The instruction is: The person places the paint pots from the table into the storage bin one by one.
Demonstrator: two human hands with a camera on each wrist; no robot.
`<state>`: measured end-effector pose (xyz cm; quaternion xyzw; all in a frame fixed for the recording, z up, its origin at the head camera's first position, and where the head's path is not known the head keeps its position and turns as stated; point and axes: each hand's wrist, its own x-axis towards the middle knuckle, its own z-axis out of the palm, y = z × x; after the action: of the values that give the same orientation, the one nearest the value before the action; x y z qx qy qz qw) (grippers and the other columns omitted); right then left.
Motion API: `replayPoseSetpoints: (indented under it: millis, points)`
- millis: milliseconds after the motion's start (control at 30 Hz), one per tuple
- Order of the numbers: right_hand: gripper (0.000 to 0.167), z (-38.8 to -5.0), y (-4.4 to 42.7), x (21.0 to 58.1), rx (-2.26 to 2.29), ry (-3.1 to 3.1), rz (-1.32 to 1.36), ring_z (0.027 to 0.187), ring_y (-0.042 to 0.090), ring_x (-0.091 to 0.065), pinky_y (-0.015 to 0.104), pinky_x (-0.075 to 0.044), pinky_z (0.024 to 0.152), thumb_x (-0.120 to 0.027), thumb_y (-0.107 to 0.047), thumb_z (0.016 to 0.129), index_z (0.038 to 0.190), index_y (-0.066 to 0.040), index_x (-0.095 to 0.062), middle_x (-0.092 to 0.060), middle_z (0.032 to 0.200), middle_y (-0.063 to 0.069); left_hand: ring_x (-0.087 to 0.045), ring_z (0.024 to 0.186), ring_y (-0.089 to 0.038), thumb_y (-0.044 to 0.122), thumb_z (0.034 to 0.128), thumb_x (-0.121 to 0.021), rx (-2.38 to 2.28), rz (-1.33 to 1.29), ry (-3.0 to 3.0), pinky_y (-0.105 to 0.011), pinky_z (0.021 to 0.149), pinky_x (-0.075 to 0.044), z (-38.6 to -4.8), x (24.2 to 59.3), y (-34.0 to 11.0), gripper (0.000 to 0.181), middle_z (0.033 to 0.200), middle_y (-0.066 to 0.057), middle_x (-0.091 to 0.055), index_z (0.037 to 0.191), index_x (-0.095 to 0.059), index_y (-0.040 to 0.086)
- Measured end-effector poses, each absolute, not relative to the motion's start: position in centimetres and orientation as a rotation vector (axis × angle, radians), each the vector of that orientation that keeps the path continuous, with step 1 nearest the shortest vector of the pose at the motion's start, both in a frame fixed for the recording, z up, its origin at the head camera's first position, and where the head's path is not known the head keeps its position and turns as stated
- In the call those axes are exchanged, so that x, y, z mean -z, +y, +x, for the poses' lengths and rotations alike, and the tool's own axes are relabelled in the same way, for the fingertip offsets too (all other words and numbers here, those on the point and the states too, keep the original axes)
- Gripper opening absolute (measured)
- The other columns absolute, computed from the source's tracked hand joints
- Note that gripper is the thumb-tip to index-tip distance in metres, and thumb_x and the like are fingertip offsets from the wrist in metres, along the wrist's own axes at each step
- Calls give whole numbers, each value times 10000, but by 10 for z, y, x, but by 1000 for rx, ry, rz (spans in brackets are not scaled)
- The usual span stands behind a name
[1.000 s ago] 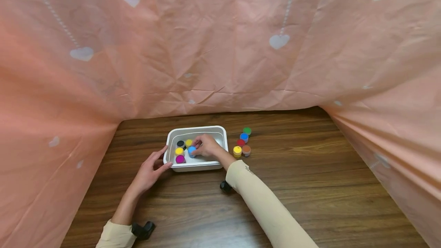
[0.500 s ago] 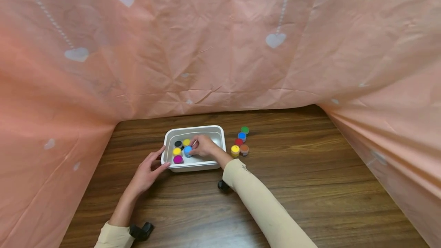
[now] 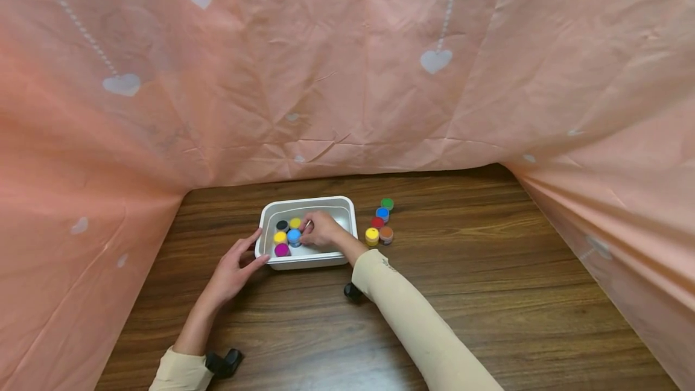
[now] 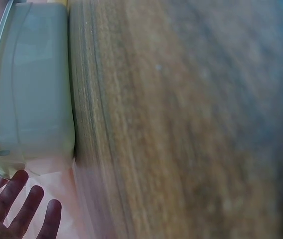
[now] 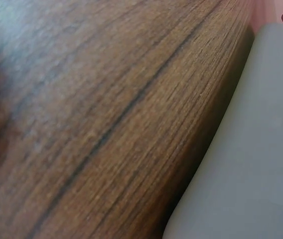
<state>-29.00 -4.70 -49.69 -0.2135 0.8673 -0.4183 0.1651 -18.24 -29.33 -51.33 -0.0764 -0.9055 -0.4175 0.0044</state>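
Evidently, the step under inspection is the setting of a light blue pot inside a white tray, left of the frame's centre and below its middle. The right hand reaches over the tray's right part, fingertips at the pot's right edge; whether they pinch it or merely touch it cannot be told, and the right wrist view does not show them. The left hand is spread about the tray's lower-left corner, thumb at the front rim; the left wrist view confirms straight, parted fingers.

For sound work, it is judged, the pot should be held low by its sides, kept upright and let go squarely on the tray floor, so that the neighbouring black pot, pale yellow pot, deep yellow pot and purple pot are not knocked. Light steadying at the corner should suffice.

Materials: the tray appears to be smooth, matt plastic, rectangular with rounded corners and a lipped rim. The pots are short cylinders with flat, coloured tops; a further cluster of pots lies right of the tray. The table shows streaked brown wood grain; behind hangs a creased pink sheet with pale hearts.
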Motion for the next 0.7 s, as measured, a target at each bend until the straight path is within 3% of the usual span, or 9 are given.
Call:
replayPoseSetpoints:
  millis: [300, 500, 700]
  points:
    - [226, -291, -42, 491, 1148, 2506, -628, 804, 96, -614, 178, -468, 704, -793, -93, 909, 1109, -29, -710, -748, 966, 86, -591, 1287, -359, 432, 995, -685, 1305, -217, -2858, -577, 1065, -501, -182, 513, -292, 709, 1433, -150, -551, 1617, -378, 282]
    - [221, -295, -26, 476, 1199, 2531, -781, 950, 198, -711, 206, -542, 819, -758, -71, 934, 1142, -6, -726, -760, 1035, 111, -572, 1313, -375, 452, 993, -680, 1293, -205, -2862, -592, 1086, -479, -182, 513, -292, 714, 1467, -161, -531, 1617, -377, 285]
    - [181, -288, 6, 458, 1299, 2535, -795, 940, 181, -696, 257, -563, 859, -749, -103, 952, 1123, -43, -745, -754, 1028, 86, -545, 1346, -392, 470, 989, -679, 1286, -205, -2868, -598, 1088, -475, -182, 514, -293, 727, 1506, -169, -505, 1620, -370, 284]
